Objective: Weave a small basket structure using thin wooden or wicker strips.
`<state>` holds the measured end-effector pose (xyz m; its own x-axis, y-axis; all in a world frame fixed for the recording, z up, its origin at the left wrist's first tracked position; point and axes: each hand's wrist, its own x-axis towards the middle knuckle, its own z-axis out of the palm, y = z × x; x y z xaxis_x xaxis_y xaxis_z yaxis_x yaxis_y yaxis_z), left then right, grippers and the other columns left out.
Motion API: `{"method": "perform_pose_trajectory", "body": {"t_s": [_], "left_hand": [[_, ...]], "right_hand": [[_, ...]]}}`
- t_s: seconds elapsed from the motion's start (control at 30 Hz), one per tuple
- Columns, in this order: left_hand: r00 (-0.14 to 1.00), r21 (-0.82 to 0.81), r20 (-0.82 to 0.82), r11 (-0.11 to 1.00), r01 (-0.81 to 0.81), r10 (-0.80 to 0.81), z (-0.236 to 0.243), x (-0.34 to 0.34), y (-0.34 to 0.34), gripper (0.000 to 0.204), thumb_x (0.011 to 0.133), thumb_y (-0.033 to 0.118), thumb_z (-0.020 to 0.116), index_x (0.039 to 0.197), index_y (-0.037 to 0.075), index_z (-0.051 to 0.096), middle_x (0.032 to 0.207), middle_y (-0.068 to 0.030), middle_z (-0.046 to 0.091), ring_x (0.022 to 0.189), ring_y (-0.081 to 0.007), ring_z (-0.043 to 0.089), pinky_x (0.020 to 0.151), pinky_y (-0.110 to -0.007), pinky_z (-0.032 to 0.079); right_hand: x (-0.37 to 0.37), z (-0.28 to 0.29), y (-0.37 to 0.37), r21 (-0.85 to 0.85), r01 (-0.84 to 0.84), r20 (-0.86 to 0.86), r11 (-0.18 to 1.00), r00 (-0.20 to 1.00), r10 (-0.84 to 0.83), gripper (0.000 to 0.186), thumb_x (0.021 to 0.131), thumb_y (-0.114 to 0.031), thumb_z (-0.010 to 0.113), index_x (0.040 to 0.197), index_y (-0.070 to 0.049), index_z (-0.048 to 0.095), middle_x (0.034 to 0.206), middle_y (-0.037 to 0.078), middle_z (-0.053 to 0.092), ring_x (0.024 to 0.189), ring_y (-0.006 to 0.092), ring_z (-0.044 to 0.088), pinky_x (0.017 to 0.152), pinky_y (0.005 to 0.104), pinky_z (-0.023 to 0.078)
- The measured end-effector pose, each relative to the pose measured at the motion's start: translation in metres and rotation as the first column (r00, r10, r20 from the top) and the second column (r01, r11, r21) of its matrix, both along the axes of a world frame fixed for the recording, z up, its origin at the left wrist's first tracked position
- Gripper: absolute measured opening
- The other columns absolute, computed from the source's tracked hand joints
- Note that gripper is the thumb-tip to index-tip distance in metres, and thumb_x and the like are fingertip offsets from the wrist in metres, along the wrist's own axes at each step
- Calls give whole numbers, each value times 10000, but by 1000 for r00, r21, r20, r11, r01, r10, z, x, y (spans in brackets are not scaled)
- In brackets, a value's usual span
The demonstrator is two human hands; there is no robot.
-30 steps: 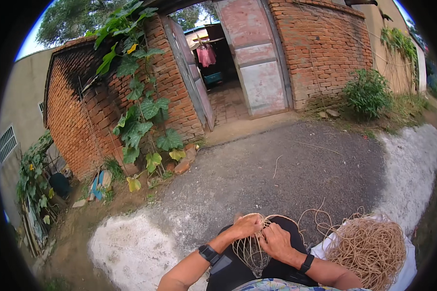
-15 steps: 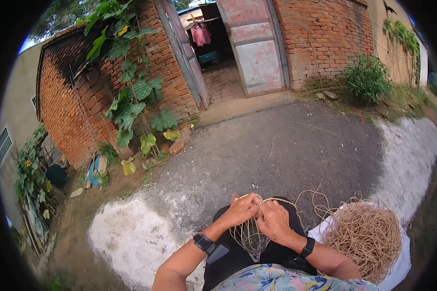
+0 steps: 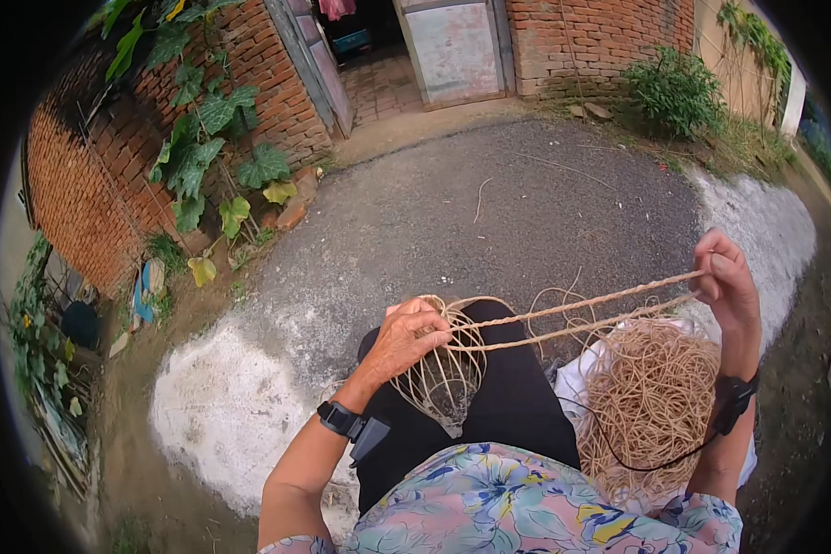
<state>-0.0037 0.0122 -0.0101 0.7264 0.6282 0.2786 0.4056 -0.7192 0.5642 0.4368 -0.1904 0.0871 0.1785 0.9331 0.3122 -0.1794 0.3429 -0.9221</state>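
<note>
Over my lap my left hand (image 3: pixel 404 340) is closed on thin beige cord, at the top of an open, net-like bundle of cord strands (image 3: pixel 434 383) hanging between my knees. My right hand (image 3: pixel 728 282) is raised out to the right, its fingers pinched on the same cord. Two lengths of cord (image 3: pixel 577 306) run nearly side by side from one hand to the other, stretched tight. Beside my right leg a big tangled heap of the cord (image 3: pixel 654 397) lies on a white sack (image 3: pixel 577 369). How the strands join under my left fingers is hidden.
Dark paving (image 3: pixel 489 212) spreads ahead, with a pale patch (image 3: pixel 222 406) at left. A brick wall (image 3: pixel 277 74) with a leafy vine (image 3: pixel 194 157), an open doorway (image 3: pixel 374 83) and a green bush (image 3: pixel 679 92) stand beyond. A thin black cable (image 3: pixel 619 452) hangs from my right wrist.
My hands were together over my lap. The right one has moved far out to the right and up, drawing the cord taut, while the left stays by the net. The view has tipped downward.
</note>
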Motion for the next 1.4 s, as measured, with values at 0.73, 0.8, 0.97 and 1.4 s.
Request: {"method": "perform_pose_trajectory", "body": {"t_s": [0.73, 0.8, 0.97, 1.4], "left_hand": [[964, -101, 159, 974, -202, 216, 1, 16, 0, 121, 801, 75, 697, 915, 71, 657, 723, -81, 655, 698, -229, 654, 675, -348, 492], [968, 64, 91, 969, -239, 233, -1, 21, -1, 253, 774, 30, 643, 1018, 80, 601, 701, -104, 619, 675, -256, 649, 620, -366, 499], [957, 262, 22, 922, -286, 290, 3, 31, -2, 405, 773, 21, 636, 1158, 93, 530, 731, -92, 609, 639, -224, 633, 643, -348, 518], [708, -695, 608, 673, 255, 359, 13, 6, 3, 427, 876, 23, 713, 1237, 76, 489, 881, -20, 660, 858, -99, 644, 842, -275, 489]], "right_hand": [[1, -183, 10, -434, 251, 258, 865, 955, -148, 221, 998, -215, 569, 874, -79, 690, 534, -73, 440, 463, 25, 335, 448, 209, 251], [88, -209, -19, -424, 735, 455, 528, 678, -578, 275, 979, -275, 551, 860, -63, 679, 522, -46, 449, 450, 47, 370, 445, 228, 270], [153, -283, -91, 76, 944, 996, 321, -56, -69, 371, 917, -305, 580, 926, 59, 653, 694, 179, 637, 701, 326, 640, 673, 458, 481], [-194, -123, 137, 131, 30, 467, 991, 880, -88, 259, 879, -79, 609, 1128, -16, 640, 985, 110, 634, 778, 178, 639, 689, 329, 516]]}}
